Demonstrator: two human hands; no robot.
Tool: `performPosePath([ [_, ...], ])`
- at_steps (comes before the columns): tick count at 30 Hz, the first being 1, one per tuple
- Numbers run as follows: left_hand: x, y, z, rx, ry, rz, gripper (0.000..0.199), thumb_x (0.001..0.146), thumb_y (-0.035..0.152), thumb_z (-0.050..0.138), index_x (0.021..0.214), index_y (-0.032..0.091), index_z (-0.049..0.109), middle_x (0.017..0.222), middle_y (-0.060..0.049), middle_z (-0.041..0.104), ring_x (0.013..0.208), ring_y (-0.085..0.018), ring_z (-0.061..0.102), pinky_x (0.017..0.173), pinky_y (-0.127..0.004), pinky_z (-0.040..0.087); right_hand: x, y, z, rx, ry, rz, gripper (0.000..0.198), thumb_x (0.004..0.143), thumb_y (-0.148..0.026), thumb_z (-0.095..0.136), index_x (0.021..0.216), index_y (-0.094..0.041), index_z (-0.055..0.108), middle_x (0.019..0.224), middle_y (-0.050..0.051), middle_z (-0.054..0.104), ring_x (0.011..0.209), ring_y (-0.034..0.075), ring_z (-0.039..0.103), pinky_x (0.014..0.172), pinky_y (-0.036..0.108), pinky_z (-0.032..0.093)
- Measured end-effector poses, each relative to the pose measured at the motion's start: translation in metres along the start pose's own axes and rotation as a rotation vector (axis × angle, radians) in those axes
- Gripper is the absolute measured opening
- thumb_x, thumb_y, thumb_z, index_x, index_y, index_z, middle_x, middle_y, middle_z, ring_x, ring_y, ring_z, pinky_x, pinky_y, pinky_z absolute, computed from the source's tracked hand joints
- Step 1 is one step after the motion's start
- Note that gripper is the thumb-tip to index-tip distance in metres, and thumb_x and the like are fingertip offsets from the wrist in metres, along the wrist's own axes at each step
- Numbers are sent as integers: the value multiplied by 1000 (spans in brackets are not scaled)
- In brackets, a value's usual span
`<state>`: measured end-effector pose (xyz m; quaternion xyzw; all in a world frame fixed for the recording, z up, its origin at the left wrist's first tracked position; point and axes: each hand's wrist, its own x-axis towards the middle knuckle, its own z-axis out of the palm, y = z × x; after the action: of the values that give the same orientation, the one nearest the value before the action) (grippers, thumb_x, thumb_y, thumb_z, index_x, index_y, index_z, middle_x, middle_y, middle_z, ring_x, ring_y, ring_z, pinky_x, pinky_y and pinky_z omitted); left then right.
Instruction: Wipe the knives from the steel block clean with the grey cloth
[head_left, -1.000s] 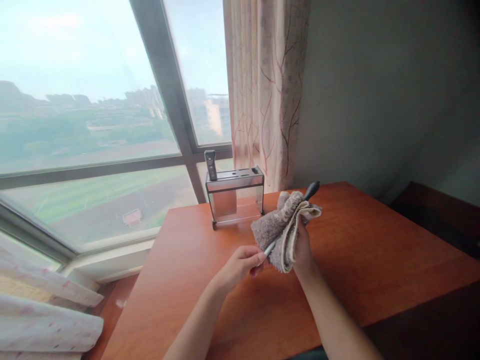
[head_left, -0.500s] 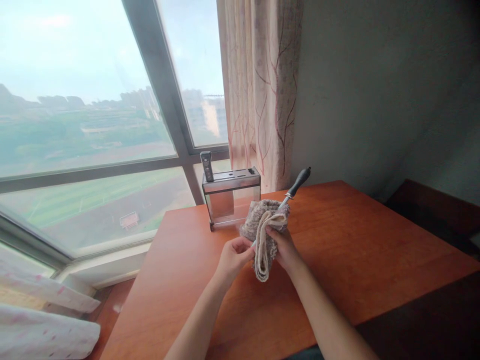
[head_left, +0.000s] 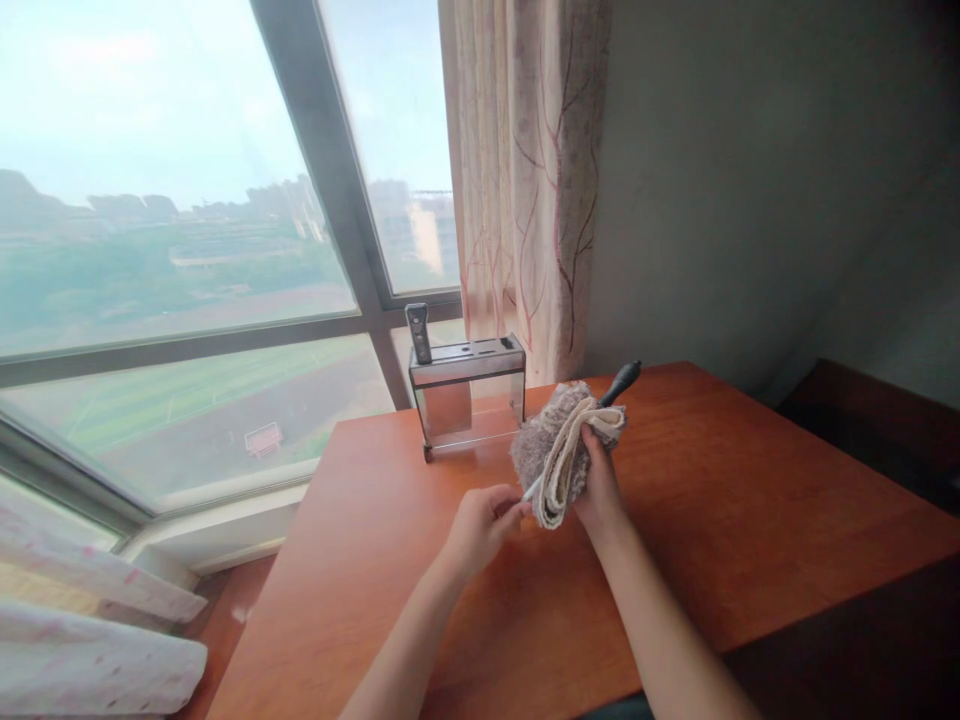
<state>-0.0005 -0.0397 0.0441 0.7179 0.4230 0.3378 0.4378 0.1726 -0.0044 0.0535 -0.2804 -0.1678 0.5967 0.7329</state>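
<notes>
A folded grey-and-cream towel [head_left: 555, 450] is wrapped around the rod of a sharpening steel [head_left: 621, 384]. Its black ridged handle sticks out at the upper right, and the pale tip shows at the lower left. My right hand [head_left: 598, 480] is closed on the towel, with the thumb over its folds. At the other end, the fingertips of my left hand [head_left: 491, 520] pinch the rod's tip. The towel hides the middle of the rod. Behind the hands stands a clear-sided knife block [head_left: 472, 400], with one grey-black handle [head_left: 418, 333] rising from its left slot.
The reddish-brown wooden table [head_left: 360, 560] spreads under the hands. A window [head_left: 187, 330] lies along its left, and a patterned curtain [head_left: 547, 200] hangs behind the knife block. A pale curtain [head_left: 97, 650] bunches at the lower left.
My right hand and the towel have slid up and right along the rod, now close against the handle. The steel has shifted right and its handle sits lower. My left hand still pinches the tip.
</notes>
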Motion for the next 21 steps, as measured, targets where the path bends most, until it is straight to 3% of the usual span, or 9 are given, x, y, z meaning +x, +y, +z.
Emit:
performPosePath([
  [5, -3, 7, 5, -347, -198, -147, 48, 84, 56, 50, 72, 12, 62, 53, -2, 55, 47, -10, 45, 48, -22, 31, 1, 0, -4, 35, -88, 128, 42, 73, -59, 61, 98, -26, 68, 93, 1, 73, 88, 23, 67, 78, 38, 52],
  [10, -4, 12, 4, -536, -184, -175, 47, 83, 56, 53, 68, 13, 59, 48, 2, 49, 44, -7, 35, 45, -21, 22, 0, 3, -6, 38, -172, 148, 51, 71, -65, 59, 99, -23, 68, 95, 5, 73, 87, 26, 68, 74, 42, 52],
  [13, -3, 15, 5, -550, -127, -185, 46, 77, 55, 61, 59, 13, 56, 47, 2, 49, 43, -6, 36, 45, -21, 23, -2, 6, -5, 45, -150, 176, 49, 69, -61, 64, 100, -23, 66, 97, 3, 73, 87, 25, 67, 71, 39, 52],
  [17, -2, 18, 8, -524, 52, -177, 39, 70, 48, 71, 64, 11, 62, 48, 1, 52, 45, -7, 42, 46, -21, 28, -7, 13, -3, -6, -107, 162, 41, 65, -51, 73, 95, -24, 66, 84, -2, 72, 74, 19, 66, 65, 30, 52],
  [21, 0, 17, 10, -466, 236, -145, 37, 65, 46, 75, 63, 11, 62, 50, 0, 56, 46, -9, 47, 47, -21, 35, -19, 19, 5, -116, -163, 152, 31, 62, -39, 80, 85, -23, 66, 70, -5, 69, 60, 13, 60, 56, 24, 47],
])
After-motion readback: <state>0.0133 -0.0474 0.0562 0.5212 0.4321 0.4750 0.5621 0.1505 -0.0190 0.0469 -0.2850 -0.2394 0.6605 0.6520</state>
